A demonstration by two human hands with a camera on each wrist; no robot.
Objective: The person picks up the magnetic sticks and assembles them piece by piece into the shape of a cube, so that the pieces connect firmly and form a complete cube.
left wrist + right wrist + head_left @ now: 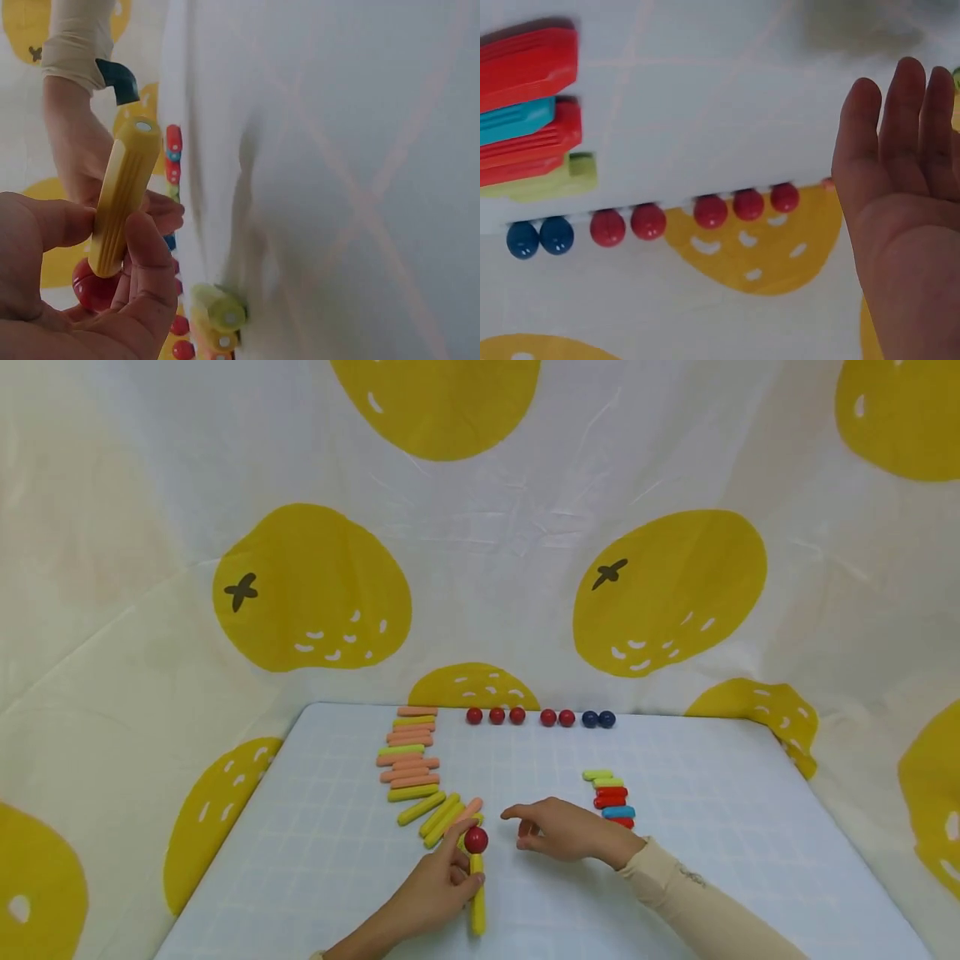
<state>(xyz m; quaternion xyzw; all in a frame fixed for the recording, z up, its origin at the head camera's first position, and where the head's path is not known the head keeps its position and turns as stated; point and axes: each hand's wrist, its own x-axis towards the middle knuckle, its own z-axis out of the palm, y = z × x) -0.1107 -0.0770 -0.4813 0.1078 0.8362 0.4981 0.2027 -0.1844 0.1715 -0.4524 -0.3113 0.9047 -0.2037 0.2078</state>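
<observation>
Evenly yellow stick (pixel 125 195), lengthwise ridges (pixel 116 217), pale-dotted end (pixel 141 127), glossy red ball (pixel 90 287)

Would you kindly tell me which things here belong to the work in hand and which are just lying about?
In use:
yellow stick, in the left hand
red ball at its end

Seemingly lying about:
orange sticks
other yellow sticks
lime sticks
red sticks
blue stick
other red balls
navy balls

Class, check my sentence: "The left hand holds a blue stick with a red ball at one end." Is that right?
Not quite: the stick in the left hand is yellow, not blue, as the head view shows. The red ball is at one end, as stated.
</observation>
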